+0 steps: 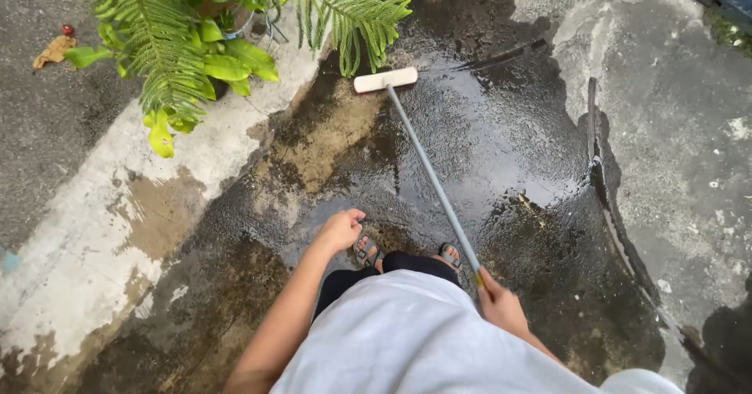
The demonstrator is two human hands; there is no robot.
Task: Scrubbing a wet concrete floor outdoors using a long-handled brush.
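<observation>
**Site note: long-handled brush held one-handed on wet concrete**

The right hand [501, 306] is wrapped around the near end of the brush handle [431, 176], fingers curled about the pole close to the hip. The grip sits at the very top of the shaft, which gives the longest reach; the pole runs forward and to the left, away from the body, at a shallow slope.

The brush head [385, 80] is a pale, flat block lying across the end of the pole. It rests on the ground at the far edge of the wet patch, just below the hanging fronds of the potted plant [205, 30] and just beside the painted kerb [102, 206]. In my judgement, the slope of the pole lets the head sit flat on the surface.

The left hand [341, 229] holds nothing. It hangs out in front of the body, fingers loosely curled inward, well apart from the pole; it looks to be carried free for balance.

The wet concrete [486, 143] is dark and glossy around the head and under the feet, with brown staining to the left. The sandals [366, 251] stand side by side on it, behind the pole's lower end. A dry leaf [53, 51] and a small red object lie on the dry ground at the upper left. A dark, narrow strip [603, 182] runs along the right edge of the wet area.
</observation>
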